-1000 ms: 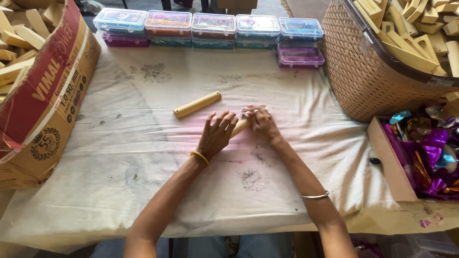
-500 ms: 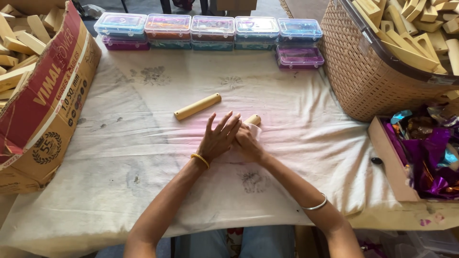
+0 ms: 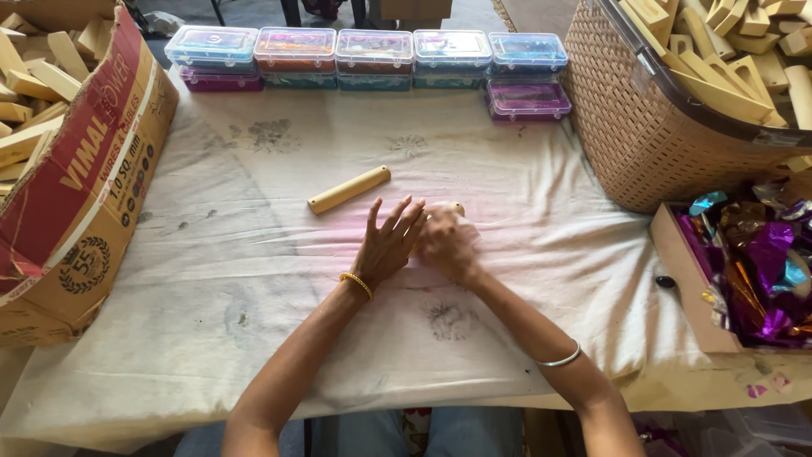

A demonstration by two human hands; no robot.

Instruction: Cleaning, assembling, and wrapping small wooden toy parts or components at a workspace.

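Note:
My left hand lies flat with fingers spread on the white cloth, pressing against a short wooden stick. My right hand is curled over that same stick, whose pale rounded end pokes out beyond the knuckles; the rest is hidden, and the hand is blurred. A second, longer wooden stick lies loose on the cloth just up and left of my hands, touching neither.
A row of clear plastic boxes lines the far edge. A cardboard box of wooden pieces stands at left, a woven basket of wooden pieces at right, and a box of shiny foil wrappers at near right.
My hands have drawn together over the short stick; the right hand slid left and closed over it. The longer stick has not moved.

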